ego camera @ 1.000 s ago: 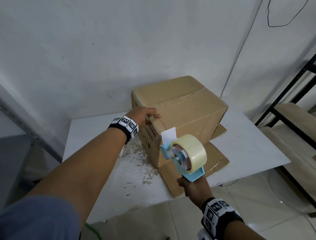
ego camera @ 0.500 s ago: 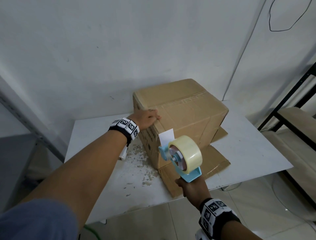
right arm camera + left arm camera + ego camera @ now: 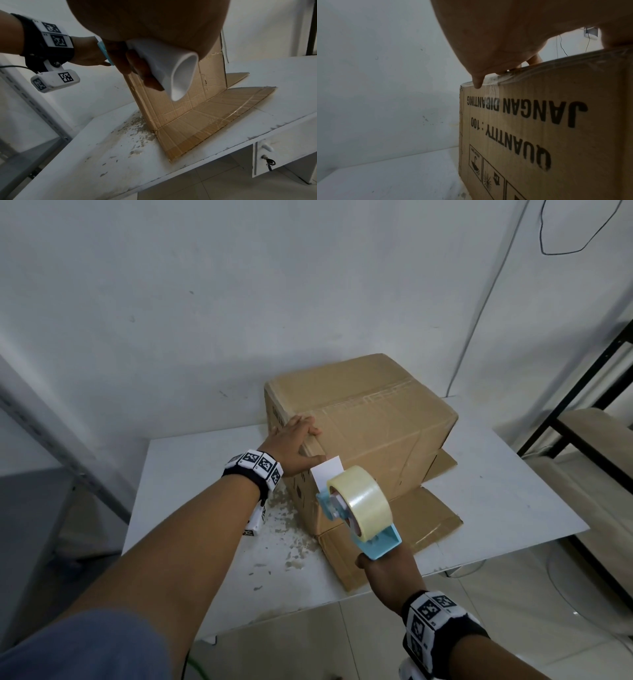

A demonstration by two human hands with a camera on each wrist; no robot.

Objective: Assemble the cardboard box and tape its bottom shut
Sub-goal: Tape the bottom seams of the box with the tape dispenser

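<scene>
- On the white bench (image 3: 513, 498), the cardboard box (image 3: 370, 433) stood upside down, its closed bottom facing up and its open flaps (image 3: 424, 518) spread flat on the bench surface toward the near edge.
- The left hand (image 3: 291, 440) rested on the near-left top edge of the box, fingers laid straight over the top panel and the thumb against the side.
- The right hand (image 3: 387, 573) gripped the handle of the light-blue tape dispenser (image 3: 376, 539), fingers curled round it; the dispenser was held in the air in front of the box's near face.
- The tape roll (image 3: 359, 501) sat on the dispenser, with a white tab (image 3: 327, 474) standing up beside it, close to the left thumb.
- The head view alone showed both hands, the whole box and the taped seam along the top panel.
- The left wrist view alone showed the inverted print "JANGAN DIBANTING" and "QUANTITY : 100" on the box side (image 3: 547, 135), and clear tape folded over the top edge under the fingertips (image 3: 476, 82).
- The right wrist view alone showed the white handle end (image 3: 181, 75) in the curled fingers (image 3: 137, 65), the worn paint patch (image 3: 137, 129) on the bench, and a drawer (image 3: 278, 154) with a key below the bench top.
</scene>
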